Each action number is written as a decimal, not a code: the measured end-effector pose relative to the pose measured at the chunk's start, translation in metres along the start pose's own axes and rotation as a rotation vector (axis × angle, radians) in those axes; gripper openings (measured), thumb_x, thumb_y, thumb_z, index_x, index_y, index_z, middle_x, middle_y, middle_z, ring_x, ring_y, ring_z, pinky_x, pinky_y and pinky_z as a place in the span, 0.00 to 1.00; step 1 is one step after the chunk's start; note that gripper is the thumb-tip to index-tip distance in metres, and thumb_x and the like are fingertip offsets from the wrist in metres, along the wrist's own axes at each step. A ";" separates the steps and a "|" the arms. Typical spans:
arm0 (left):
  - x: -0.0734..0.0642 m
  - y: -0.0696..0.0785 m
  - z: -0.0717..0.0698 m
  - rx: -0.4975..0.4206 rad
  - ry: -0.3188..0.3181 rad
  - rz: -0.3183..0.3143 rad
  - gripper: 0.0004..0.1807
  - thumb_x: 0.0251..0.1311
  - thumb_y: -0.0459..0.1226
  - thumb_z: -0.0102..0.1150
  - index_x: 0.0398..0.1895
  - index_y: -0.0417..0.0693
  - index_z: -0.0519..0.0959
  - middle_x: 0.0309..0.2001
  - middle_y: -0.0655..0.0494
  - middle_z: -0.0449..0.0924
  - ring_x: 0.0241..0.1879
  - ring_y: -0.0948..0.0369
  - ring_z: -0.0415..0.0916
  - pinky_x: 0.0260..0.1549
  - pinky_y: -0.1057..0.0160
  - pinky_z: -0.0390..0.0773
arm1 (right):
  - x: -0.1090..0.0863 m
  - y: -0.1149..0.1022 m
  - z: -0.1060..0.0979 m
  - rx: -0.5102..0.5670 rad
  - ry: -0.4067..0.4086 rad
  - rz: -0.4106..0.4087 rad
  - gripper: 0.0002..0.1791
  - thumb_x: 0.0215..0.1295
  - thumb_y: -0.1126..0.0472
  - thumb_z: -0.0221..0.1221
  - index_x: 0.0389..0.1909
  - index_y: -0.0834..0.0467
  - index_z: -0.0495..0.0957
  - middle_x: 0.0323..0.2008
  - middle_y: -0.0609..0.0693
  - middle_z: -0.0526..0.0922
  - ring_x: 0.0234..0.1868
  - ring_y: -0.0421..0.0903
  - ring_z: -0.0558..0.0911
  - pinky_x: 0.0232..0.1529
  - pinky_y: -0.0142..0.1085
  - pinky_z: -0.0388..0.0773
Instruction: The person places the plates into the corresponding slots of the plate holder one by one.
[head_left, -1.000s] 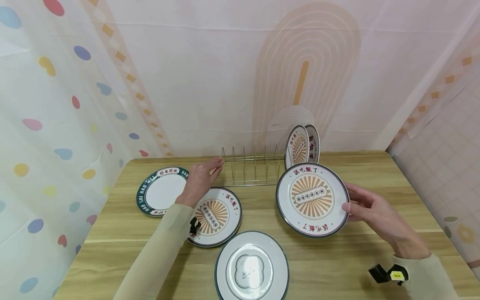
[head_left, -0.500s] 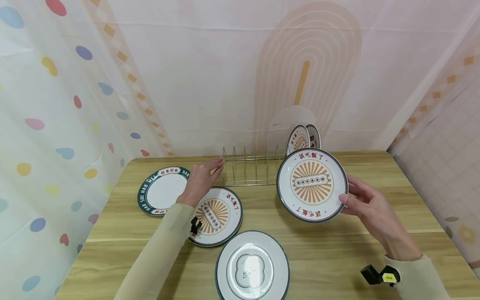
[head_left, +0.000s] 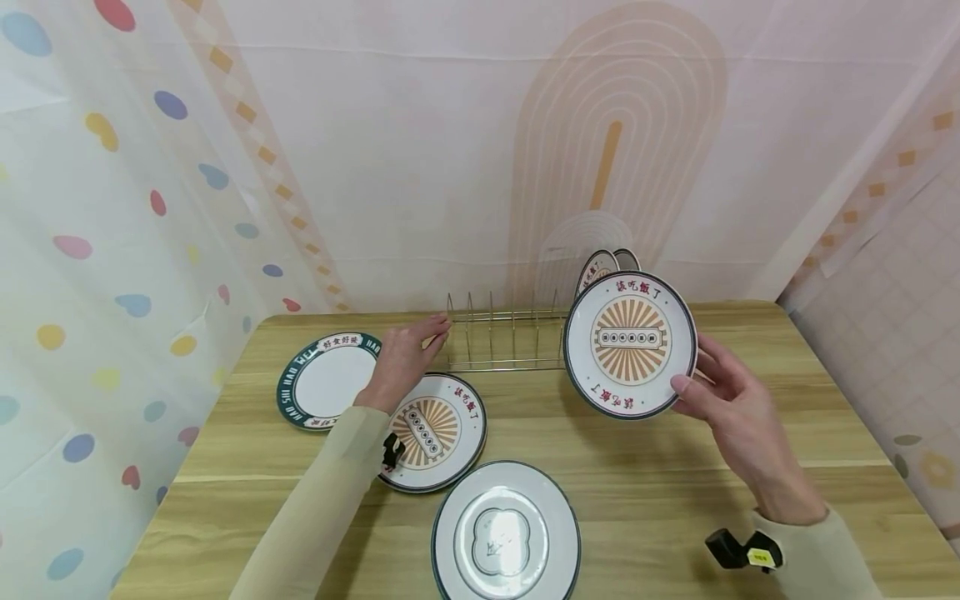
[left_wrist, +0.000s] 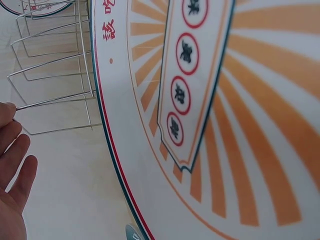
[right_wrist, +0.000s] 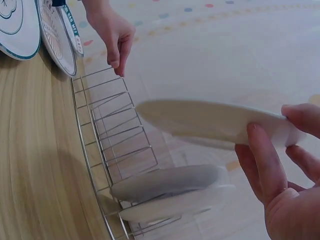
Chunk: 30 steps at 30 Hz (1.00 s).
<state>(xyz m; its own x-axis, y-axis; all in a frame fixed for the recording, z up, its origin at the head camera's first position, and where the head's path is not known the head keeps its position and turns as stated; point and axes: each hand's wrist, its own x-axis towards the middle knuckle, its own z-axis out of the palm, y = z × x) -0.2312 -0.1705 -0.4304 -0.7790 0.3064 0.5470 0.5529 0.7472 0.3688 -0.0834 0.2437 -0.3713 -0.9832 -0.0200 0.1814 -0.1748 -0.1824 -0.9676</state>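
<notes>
My right hand (head_left: 738,425) grips a white plate (head_left: 630,346) by its right edge, thumb on the front and fingers behind. The plate is tilted up and held above the table, its orange sunburst and red characters facing me. In the right wrist view it appears nearly edge-on above the wire dish rack (right_wrist: 93,127). My left hand (head_left: 402,362) pinches the wire at the rack's left end. Two plates (head_left: 597,267) stand upright in the rack's right end, partly hidden behind the held plate in the head view.
Left of centre lies a stack of sunburst plates (head_left: 467,425), partly under my left forearm. A green-rimmed plate (head_left: 330,383) lies beyond it. An upside-down plate (head_left: 502,533) sits at the front of the wooden table (head_left: 652,525). A patterned curtain (head_left: 420,167) hangs behind the rack.
My right hand has raised the plate away from me towards the rack's right end and turned it slightly, covering more of the standing plates. My left hand stays on the rack.
</notes>
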 end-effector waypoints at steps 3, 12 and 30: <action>0.000 0.000 0.000 0.002 0.001 0.001 0.14 0.66 0.30 0.68 0.54 0.39 0.87 0.55 0.44 0.85 0.19 0.54 0.81 0.17 0.64 0.75 | 0.001 -0.001 0.005 -0.019 0.024 -0.015 0.35 0.72 0.75 0.59 0.78 0.62 0.61 0.61 0.50 0.78 0.53 0.41 0.85 0.46 0.35 0.85; 0.001 0.000 0.000 0.006 -0.008 -0.016 0.14 0.66 0.30 0.68 0.53 0.40 0.87 0.56 0.45 0.85 0.32 0.48 0.87 0.25 0.56 0.83 | 0.005 -0.004 0.018 -0.084 0.091 -0.022 0.37 0.71 0.70 0.64 0.78 0.59 0.62 0.62 0.56 0.74 0.54 0.41 0.83 0.47 0.35 0.84; 0.000 0.000 0.000 0.000 -0.017 -0.017 0.13 0.67 0.31 0.67 0.54 0.40 0.87 0.57 0.45 0.84 0.17 0.55 0.79 0.16 0.66 0.70 | 0.017 0.007 0.045 -0.047 0.185 0.000 0.36 0.69 0.72 0.64 0.76 0.56 0.65 0.59 0.53 0.76 0.53 0.42 0.82 0.48 0.32 0.84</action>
<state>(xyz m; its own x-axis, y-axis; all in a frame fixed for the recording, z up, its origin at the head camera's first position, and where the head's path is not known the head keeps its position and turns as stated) -0.2313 -0.1708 -0.4302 -0.7929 0.3038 0.5283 0.5400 0.7520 0.3780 -0.0985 0.1979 -0.3667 -0.9753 0.1617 0.1502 -0.1728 -0.1362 -0.9755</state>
